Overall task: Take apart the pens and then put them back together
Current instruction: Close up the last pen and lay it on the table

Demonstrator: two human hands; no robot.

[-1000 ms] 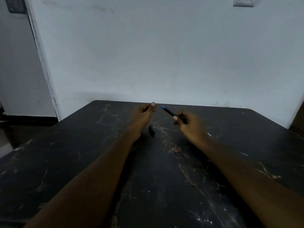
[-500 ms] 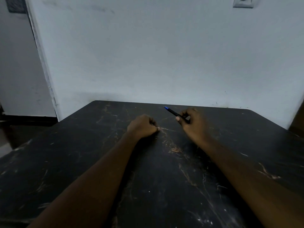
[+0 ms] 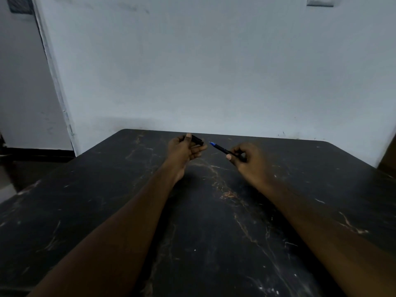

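A pale wall [image 3: 214,71] fills the upper half of the frame, with a switch plate [image 3: 320,1] cut off at the top right edge and a door frame [image 3: 53,82] running down the upper left. Below it a dark desk [image 3: 203,243], scuffed with pale and rusty streaks, spreads across the whole lower half. Two bare forearms reach in from the bottom corners toward the middle of the frame, both hands raised above the far part of the desk. The left hand [image 3: 184,152] sits just left of centre, palm turned up, thumb and fingers pinched on a short black cap [image 3: 197,139] whose end pokes out to the right. The right hand [image 3: 249,158], just right of centre, has its grip closed around the rear of a black pen [image 3: 222,149], thumb underneath. The pen slants up and to the left, its blue tip [image 3: 211,143] aimed at the cap's open end, near it but apart from it.
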